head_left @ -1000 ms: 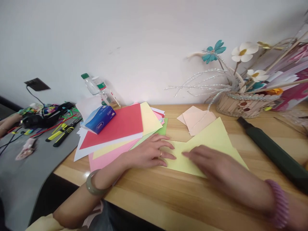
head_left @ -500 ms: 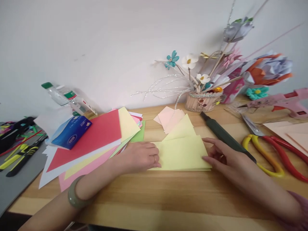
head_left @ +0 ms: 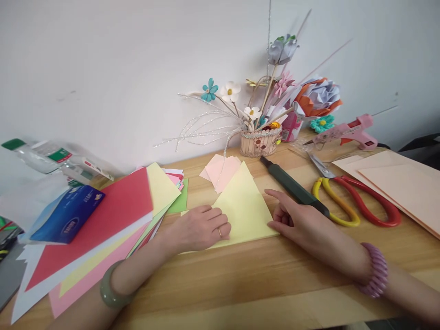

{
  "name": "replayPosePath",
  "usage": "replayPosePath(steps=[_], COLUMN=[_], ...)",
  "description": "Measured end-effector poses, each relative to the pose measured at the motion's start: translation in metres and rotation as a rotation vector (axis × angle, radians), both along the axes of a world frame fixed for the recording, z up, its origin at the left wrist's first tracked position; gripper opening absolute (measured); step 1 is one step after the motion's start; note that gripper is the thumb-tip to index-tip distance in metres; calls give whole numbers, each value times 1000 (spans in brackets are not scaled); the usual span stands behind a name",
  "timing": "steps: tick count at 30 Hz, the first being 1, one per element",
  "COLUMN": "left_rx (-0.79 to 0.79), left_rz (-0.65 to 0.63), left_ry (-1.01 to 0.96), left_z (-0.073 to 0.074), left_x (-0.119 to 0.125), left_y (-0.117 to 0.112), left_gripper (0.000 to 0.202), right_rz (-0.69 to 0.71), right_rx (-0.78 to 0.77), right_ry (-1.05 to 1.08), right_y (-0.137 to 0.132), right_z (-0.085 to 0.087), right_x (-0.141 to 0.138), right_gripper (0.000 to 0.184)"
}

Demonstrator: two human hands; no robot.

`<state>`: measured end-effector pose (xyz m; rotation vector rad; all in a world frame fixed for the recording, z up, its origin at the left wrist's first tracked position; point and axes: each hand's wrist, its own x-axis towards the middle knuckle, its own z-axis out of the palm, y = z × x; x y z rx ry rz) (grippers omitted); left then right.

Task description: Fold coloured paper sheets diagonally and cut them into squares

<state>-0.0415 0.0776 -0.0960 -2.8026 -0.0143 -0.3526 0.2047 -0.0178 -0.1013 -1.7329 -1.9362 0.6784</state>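
A pale yellow sheet of paper [head_left: 245, 208] lies flat in front of me, its visible right part a folded triangle with the peak pointing away. My left hand [head_left: 202, 228] rests on the paper's left part, fingers curled and pressed down, hiding much of that side. Beside the lower right corner is my right hand [head_left: 292, 220]. Its index finger is stretched out and apart from the thumb, and the thumb tip is at the paper's corner. Small peach paper pieces [head_left: 220, 167] lie just behind the peak.
Coloured sheets [head_left: 113, 211] and a blue tissue pack [head_left: 67, 215] are at left. A dark green pen-like tool [head_left: 292, 183], scissors [head_left: 364, 199], peach sheets [head_left: 402, 176] and a pink glue gun [head_left: 350, 133] are at right. A flower basket [head_left: 259, 142] stands against the wall.
The yellow paper's right part showed a rectangle with a peak behind it; now it shows a triangle. The right hand has stayed by its right side. The view has turned right.
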Motion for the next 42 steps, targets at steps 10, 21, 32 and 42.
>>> replayPosePath(steps=[10,21,32,42], left_rx=[-537,-527,-486,-380], left_rz=[-33,-30,40,48], left_ry=[164,203,318,372], left_z=[-1,-1,-2,3], left_x=[2,3,0,0], left_y=[1,0,-1,-5], left_gripper=[45,38,39,40], right_rz=[17,138,503,507], right_rx=[137,351,563,546], right_ry=[-82,-206,-466,-428], right_y=[-3,-11,-28,-25], right_z=[-5,-1,0,1], right_x=[-1,2,-1,1], right_gripper=[47,31,39,39])
